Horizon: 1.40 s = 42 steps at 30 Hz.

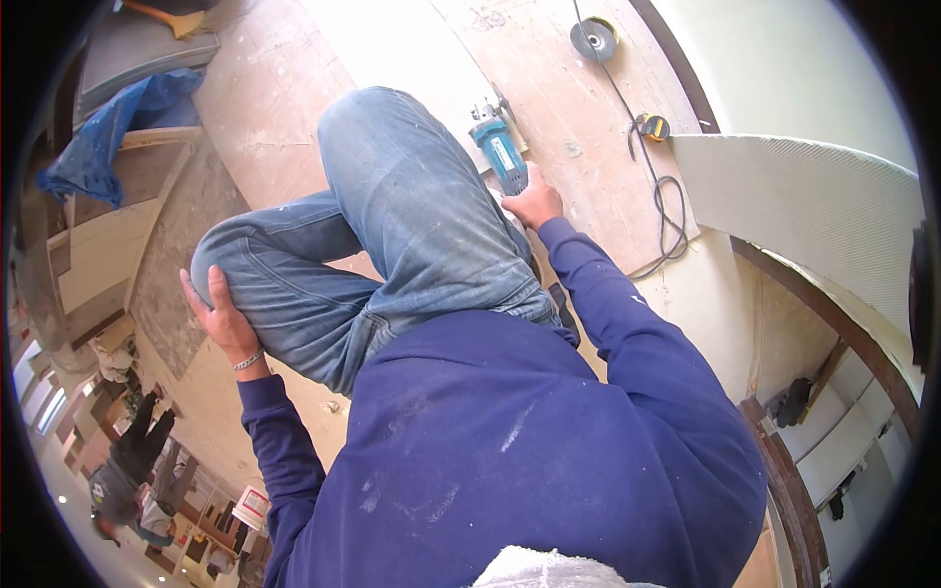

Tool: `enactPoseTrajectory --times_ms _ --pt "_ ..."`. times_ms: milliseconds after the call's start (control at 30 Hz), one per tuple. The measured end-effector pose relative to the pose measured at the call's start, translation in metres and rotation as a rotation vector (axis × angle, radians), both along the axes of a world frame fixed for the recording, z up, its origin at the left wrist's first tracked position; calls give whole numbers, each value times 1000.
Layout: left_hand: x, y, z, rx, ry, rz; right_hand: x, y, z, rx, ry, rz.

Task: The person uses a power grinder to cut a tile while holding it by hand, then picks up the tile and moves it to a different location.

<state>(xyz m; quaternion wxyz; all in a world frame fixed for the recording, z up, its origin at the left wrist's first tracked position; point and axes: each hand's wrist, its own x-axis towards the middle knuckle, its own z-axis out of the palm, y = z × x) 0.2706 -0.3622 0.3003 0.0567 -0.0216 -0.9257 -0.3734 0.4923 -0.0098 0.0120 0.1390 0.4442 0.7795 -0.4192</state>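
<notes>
The fingers of the right hand (532,203) are curled shut around the rear of a blue angle grinder (500,152), with the thumb side facing the camera. The grinder's body points away from the person, and its metal head lies on or just above a plywood sheet (588,167), close beside the raised right thigh. From the hand, a dark blue sleeve (627,314) runs back to the shoulder.

The left hand (221,314) is open, its fingers spread and laid flat against the bent left knee (211,260) of pale, dusty jeans. It grasps nothing. A thin bracelet (249,361) sits at the wrist, just above the cuff of the other sleeve.

Farther out on the plywood, a black cable (667,211) snakes from the top of the view down past the grinder's right side and loops near the sheet's edge. A yellow tape measure (654,125) lies against the cable, and a round grinding disc (593,39) rests near the far end of the sheet. To the right, a white ribbed panel (814,196) curves away. At upper left, a blue tarpaulin (108,137) is bunched over boards. Far below at lower left, another person (127,470) in dark clothes is at floor level.
</notes>
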Motion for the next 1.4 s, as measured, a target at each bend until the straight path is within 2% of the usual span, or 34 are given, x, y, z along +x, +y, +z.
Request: enactPoseTrajectory --times_ms 233,533,833,1033,1133,1400 --pt "1 3 1 7 5 9 -5 0 13 -22 -39 14" --pt "2 3 2 14 -14 13 34 -17 0 -21 -40 -24" --pt "4 5 4 -37 4 8 31 -15 2 -6 -12 -7" --pt "4 7 3 56 -20 9 43 -18 -3 9 -36 2" --pt "3 5 5 -33 7 5 44 -17 -4 -16 -32 16" --pt "3 3 2 -20 11 10 49 -18 2 -9 -74 11"
